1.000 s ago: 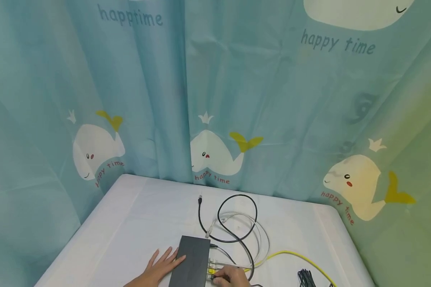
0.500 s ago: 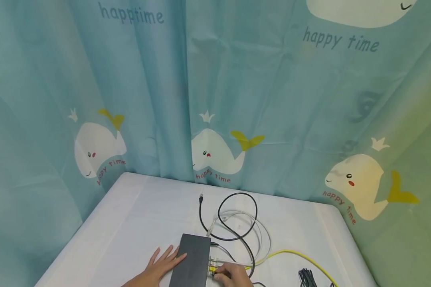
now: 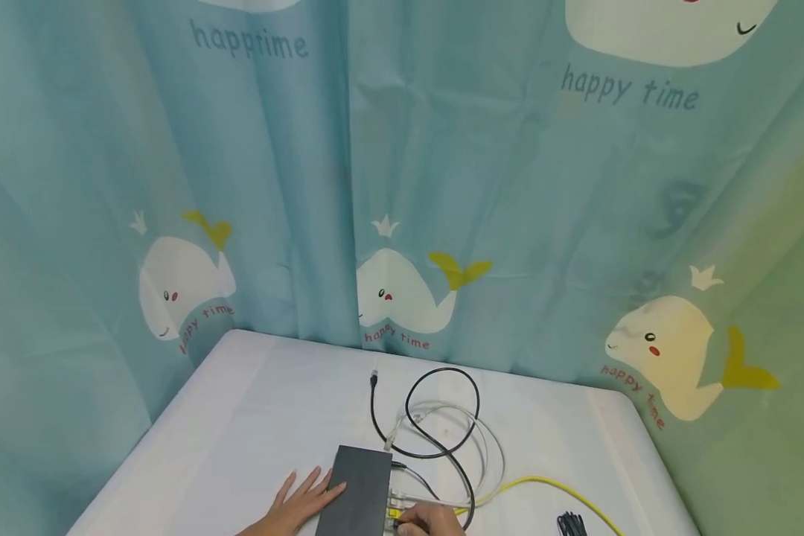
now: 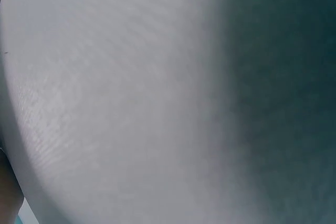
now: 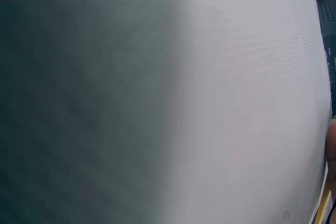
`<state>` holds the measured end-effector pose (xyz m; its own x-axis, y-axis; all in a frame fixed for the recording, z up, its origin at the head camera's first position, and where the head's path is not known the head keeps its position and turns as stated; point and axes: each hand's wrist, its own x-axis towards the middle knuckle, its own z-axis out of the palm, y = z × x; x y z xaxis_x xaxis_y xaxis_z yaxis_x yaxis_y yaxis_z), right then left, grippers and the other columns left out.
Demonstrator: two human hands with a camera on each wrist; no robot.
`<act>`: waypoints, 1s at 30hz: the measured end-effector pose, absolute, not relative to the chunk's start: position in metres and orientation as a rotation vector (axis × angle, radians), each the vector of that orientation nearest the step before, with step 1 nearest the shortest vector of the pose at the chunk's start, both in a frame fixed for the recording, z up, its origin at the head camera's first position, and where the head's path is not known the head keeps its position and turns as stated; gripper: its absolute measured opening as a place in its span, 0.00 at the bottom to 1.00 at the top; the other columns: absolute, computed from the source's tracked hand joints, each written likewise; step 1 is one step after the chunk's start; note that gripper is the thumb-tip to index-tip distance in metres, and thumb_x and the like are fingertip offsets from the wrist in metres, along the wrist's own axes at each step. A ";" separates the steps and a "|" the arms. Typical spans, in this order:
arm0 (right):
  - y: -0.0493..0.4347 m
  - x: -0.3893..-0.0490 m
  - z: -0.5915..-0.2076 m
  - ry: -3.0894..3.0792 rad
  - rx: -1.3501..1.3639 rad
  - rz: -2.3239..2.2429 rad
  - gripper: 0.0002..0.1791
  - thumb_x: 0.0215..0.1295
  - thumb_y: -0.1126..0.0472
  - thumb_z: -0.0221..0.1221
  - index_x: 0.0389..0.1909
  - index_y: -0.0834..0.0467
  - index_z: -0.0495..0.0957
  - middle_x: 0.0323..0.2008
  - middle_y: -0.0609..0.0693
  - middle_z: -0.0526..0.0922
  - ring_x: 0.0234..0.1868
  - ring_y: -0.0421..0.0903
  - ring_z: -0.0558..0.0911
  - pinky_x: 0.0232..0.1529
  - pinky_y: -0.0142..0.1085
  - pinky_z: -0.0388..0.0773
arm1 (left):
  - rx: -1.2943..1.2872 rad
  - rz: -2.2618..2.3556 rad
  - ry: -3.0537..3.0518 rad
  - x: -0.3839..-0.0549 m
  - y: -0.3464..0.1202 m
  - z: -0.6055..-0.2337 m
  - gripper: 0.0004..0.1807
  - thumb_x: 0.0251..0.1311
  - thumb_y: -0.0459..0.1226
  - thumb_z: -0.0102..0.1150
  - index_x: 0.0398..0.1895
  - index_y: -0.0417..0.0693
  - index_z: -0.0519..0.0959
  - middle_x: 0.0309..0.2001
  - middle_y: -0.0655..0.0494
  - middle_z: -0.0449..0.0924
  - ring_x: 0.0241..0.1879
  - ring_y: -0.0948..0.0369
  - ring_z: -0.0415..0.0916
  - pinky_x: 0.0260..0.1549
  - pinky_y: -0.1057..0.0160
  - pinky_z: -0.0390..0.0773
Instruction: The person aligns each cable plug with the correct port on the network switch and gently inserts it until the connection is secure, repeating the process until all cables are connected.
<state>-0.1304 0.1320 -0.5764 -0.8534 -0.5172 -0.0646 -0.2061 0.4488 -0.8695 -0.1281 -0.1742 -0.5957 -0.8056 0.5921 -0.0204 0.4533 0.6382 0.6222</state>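
A flat black network switch [image 3: 356, 493] lies at the table's front edge in the head view, its ports facing right. My left hand [image 3: 296, 512] rests on its left side, fingers spread over the edge and top. At the port side, my right hand [image 3: 434, 519] pinches a black plug [image 3: 397, 523] right at the lowest visible port. Just above, a yellow plug [image 3: 394, 514] sits in a port, with pale plugs beside it. In the right wrist view, the switch [image 5: 328, 17] shows only at the right edge. The left wrist view is mostly blurred pale surface.
A black network cable [image 3: 477, 402] loops behind the switch, one end free, over a coiled white cable [image 3: 501, 447]. A thin power cord [image 3: 418, 475] enters the switch's upper right side. A yellow cable [image 3: 543, 479] runs right, past a bundled black cord [image 3: 572, 524]. A curtain hangs behind.
The head view has shifted slightly. Both hands stay in place, the right one still pinching the black plug at the port.
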 end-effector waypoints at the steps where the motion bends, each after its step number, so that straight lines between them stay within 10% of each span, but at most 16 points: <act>1: 0.133 -0.131 -0.576 2.389 -0.625 -1.356 0.13 0.63 0.57 0.60 0.31 0.65 0.83 0.24 0.40 0.80 0.24 0.33 0.77 0.26 0.31 0.75 | 0.859 0.914 2.630 -0.128 -0.174 -0.595 0.42 0.54 0.65 0.52 0.73 0.70 0.54 0.69 0.46 0.55 0.69 0.46 0.47 0.55 0.39 0.37; 30: 0.128 -0.123 -0.580 2.418 -0.794 -1.317 0.12 0.64 0.59 0.59 0.33 0.66 0.83 0.25 0.38 0.80 0.25 0.29 0.75 0.27 0.29 0.75 | 0.859 1.099 2.430 -0.129 -0.180 -0.584 0.45 0.55 0.64 0.53 0.74 0.61 0.53 0.70 0.43 0.51 0.71 0.44 0.38 0.55 0.35 0.32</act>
